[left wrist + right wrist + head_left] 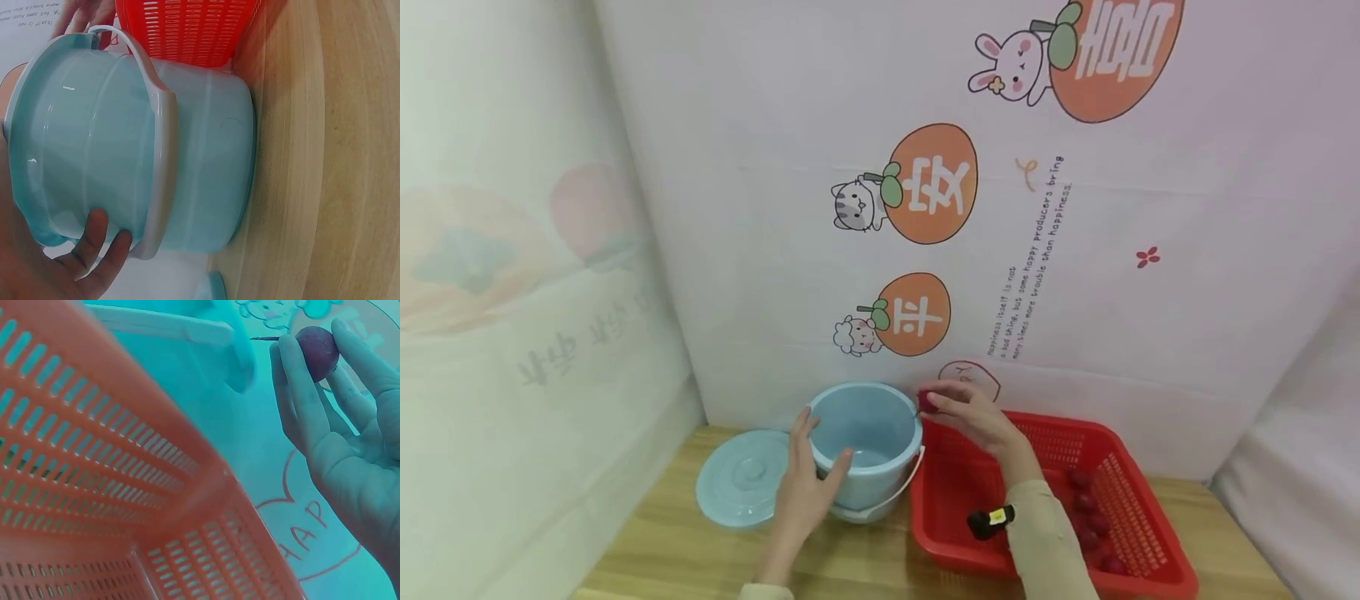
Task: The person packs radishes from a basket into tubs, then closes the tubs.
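Observation:
A light blue bucket [868, 487] with a pale handle stands upright, its mouth uncovered. At its left rim is my left hand [808, 483], fingers spread and fairly straight, with the thumb over the front rim. In the left wrist view two fingertips [97, 225] lie against the bucket's side. My right hand [973, 417] pinches a small round dark red fruit [317, 353] between thumb and fingers, just outside the bucket's right rim. A thin dark stem points from the fruit toward the bucket. Several similar fruits [1086, 504] lie in the red plastic basket [943, 521] below that hand.
A blue round lid [741, 487] lies on the wooden table [655, 550], left of the bucket. The basket stands close against the bucket's right side. A printed white cloth [775, 250] hangs directly behind both, with more cloth at the left and right.

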`<action>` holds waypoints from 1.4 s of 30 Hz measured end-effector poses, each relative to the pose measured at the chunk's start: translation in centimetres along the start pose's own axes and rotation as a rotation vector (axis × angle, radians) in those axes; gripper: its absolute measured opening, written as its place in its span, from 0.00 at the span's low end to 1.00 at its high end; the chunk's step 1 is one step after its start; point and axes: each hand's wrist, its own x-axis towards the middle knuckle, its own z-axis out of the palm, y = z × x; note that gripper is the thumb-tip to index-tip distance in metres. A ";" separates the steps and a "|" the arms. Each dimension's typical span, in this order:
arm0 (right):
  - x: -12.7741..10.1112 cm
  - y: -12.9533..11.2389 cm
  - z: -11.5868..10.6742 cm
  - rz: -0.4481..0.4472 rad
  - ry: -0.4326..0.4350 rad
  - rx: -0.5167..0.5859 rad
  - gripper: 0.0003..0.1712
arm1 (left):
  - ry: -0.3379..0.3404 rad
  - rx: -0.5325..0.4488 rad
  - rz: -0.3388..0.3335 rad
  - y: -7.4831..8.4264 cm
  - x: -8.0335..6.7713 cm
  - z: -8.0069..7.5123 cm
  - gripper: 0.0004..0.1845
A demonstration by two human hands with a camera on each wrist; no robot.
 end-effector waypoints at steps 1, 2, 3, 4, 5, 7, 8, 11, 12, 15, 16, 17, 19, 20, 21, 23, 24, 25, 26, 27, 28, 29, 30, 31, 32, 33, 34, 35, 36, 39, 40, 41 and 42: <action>0.3 -0.2 0.3 -0.001 -0.009 -0.007 0.31 | -0.002 -0.006 0.005 0.2 0.2 -0.2 0.48; 0.6 -0.6 0.6 -0.003 -0.019 -0.010 0.29 | -0.005 -0.010 0.010 0.5 0.4 -0.4 0.49; 0.9 -1.1 0.8 -0.008 -0.027 -0.009 0.27 | -0.006 -0.017 0.017 0.9 0.8 -0.6 0.49; 1.2 -1.7 1.0 -0.018 -0.036 -0.010 0.25 | -0.005 -0.022 0.028 1.3 1.3 -1.0 0.50; 1.5 -2.6 1.2 -0.022 -0.042 -0.010 0.25 | -0.004 -0.019 0.039 1.9 1.9 -1.3 0.50; 2.1 -4.1 1.7 -0.040 -0.054 -0.001 0.23 | 0.002 -0.011 0.062 2.9 3.1 -2.0 0.49; 2.3 -4.8 1.8 -0.045 -0.047 0.003 0.23 | 0.006 -0.013 0.073 3.3 3.6 -2.2 0.49; 2.4 -5.7 2.1 -0.060 -0.016 0.008 0.24 | 0.005 -0.014 0.085 4.0 4.4 -2.2 0.49; 2.4 -5.7 2.3 -0.069 -0.007 0.009 0.24 | 0.009 -0.018 0.084 4.0 4.3 -2.1 0.49; 2.2 -5.0 2.9 -0.073 -0.011 0.006 0.23 | 0.009 -0.011 0.065 3.7 3.6 -2.0 0.48; 2.1 -4.7 3.2 -0.063 -0.017 0.003 0.22 | 0.009 0.002 0.056 3.5 3.3 -2.1 0.47; 2.0 -4.5 3.4 -0.057 -0.018 0.009 0.22 | 0.011 0.011 0.048 3.3 3.1 -2.1 0.46; 1.9 -3.9 3.7 -0.052 -0.022 0.021 0.22 | 0.010 0.018 0.037 2.9 2.7 -2.1 0.45; 1.7 -3.7 3.7 -0.050 -0.020 0.034 0.22 | 0.009 0.021 0.034 2.7 2.5 -2.1 0.44; 1.6 -3.5 3.7 -0.050 -0.009 0.040 0.22 | 0.009 0.017 0.030 2.6 2.4 -2.0 0.44; 1.4 -3.3 3.4 -0.082 0.021 0.052 0.21 | 0.013 -0.004 0.047 2.5 2.4 -1.7 0.45; 1.3 -3.1 3.3 -0.089 0.033 0.058 0.21 | 0.012 -0.014 0.051 2.5 2.4 -1.6 0.46; 1.2 -3.0 3.1 -0.091 0.048 0.068 0.21 | 0.004 -0.022 0.058 2.5 2.4 -1.4 0.46; 1.1 -2.9 3.0 -0.089 0.059 0.076 0.20 | -0.002 -0.028 0.054 2.5 2.3 -1.2 0.47; 1.1 -2.6 2.8 -0.088 0.061 0.082 0.20 | -0.008 -0.033 0.051 2.5 2.2 -1.1 0.48; 1.0 -2.4 2.6 -0.082 0.065 0.089 0.20 | -0.015 -0.033 0.044 2.5 2.1 -0.9 0.48; 1.1 -2.2 2.6 -0.076 0.049 0.105 0.21 | -0.018 -0.024 0.027 2.5 1.9 -0.9 0.49; 1.1 -1.9 2.5 -0.063 0.032 0.109 0.21 | -0.012 -0.014 0.014 2.4 1.7 -0.9 0.48; 1.2 -1.6 2.5 -0.054 0.017 0.110 0.22 | -0.012 -0.007 0.005 2.3 1.5 -0.9 0.48; 1.2 -1.4 2.4 -0.051 0.002 0.110 0.22 | -0.012 0.002 0.000 2.1 1.3 -0.8 0.47; 1.1 -1.2 2.4 -0.051 -0.001 0.102 0.22 | -0.018 0.011 0.000 2.0 1.3 -0.8 0.47; 1.1 -1.0 2.3 -0.047 0.001 0.093 0.21 | -0.022 0.017 0.000 1.9 1.2 -0.8 0.47; 1.0 -0.8 2.3 -0.044 -0.007 0.088 0.21 | -0.021 0.022 -0.001 1.7 1.1 -0.7 0.46; 1.0 -0.7 2.3 -0.037 -0.005 0.079 0.21 | -0.018 0.023 0.007 1.6 1.1 -0.7 0.46; 0.9 -0.2 2.3 -0.021 -0.017 0.060 0.23 | -0.018 0.024 0.007 1.2 0.9 -0.5 0.46; 0.9 -0.1 2.3 -0.008 -0.024 0.055 0.24 | -0.014 0.022 0.005 1.0 0.7 -0.4 0.46; 0.8 0.1 2.3 0.001 -0.027 0.044 0.25 | -0.014 0.022 0.002 0.9 0.6 -0.3 0.46; 0.7 0.2 2.2 0.009 -0.020 0.040 0.25 | -0.019 0.020 0.002 0.8 0.5 -0.1 0.46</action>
